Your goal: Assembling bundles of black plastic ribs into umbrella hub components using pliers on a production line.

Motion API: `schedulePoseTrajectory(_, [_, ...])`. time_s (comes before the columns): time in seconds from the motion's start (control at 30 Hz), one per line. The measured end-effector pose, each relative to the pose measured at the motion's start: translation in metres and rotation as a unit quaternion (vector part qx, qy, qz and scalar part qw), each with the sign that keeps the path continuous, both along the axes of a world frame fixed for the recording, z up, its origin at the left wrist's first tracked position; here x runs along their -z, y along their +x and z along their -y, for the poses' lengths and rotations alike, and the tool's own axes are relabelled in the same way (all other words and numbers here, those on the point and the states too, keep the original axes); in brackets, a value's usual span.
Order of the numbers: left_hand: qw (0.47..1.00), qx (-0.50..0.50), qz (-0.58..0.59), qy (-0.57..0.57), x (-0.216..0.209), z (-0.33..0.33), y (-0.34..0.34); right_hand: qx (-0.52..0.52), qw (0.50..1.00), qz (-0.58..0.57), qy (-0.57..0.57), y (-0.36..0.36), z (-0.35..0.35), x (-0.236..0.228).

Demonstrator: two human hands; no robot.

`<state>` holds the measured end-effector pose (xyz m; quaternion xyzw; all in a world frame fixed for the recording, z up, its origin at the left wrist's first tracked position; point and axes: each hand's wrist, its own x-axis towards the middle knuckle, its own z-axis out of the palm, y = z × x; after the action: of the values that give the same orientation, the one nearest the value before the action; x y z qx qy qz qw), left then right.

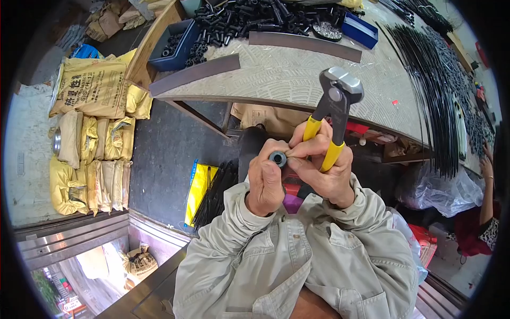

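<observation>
My left hand (pixel 265 183) is closed around a small dark tubular part (pixel 277 158), whose round open end faces up. My right hand (pixel 330 178) grips a pair of end-cutting pincers (pixel 336 103) with yellow handles and a dark metal head. The pincers' head points away from me, above the hand and apart from the tubular part. Thumb and fingertips of my right hand meet the left fingertips beside the part. Whether something tiny is pinched between them I cannot make out.
Ahead stands a worktable (pixel 297 85) with a heap of black tubular parts (pixel 244 21), a blue bin (pixel 175 48) and a blue box (pixel 360 29). Long black rods (pixel 433 101) lie at right. Stacked sacks (pixel 93 87) stand left. A co-worker's arm (pixel 487 186) shows far right.
</observation>
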<state>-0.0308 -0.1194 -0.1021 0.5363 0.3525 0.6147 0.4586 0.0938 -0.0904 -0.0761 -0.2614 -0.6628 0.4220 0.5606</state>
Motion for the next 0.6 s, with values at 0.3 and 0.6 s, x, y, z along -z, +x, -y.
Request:
schedulePoseTrajectory(0.3, [0.999,-0.027,-0.020,-0.008,0.004,0.000,-0.006,0.011,0.999,-0.015,0.043,-0.008,-0.003,0.007])
schedulePoseTrajectory(0.6, [0.998,-0.058,0.007,-0.024,0.014,-0.005,-0.012,0.015,0.999,0.019,0.038,-0.021,-0.007,0.015])
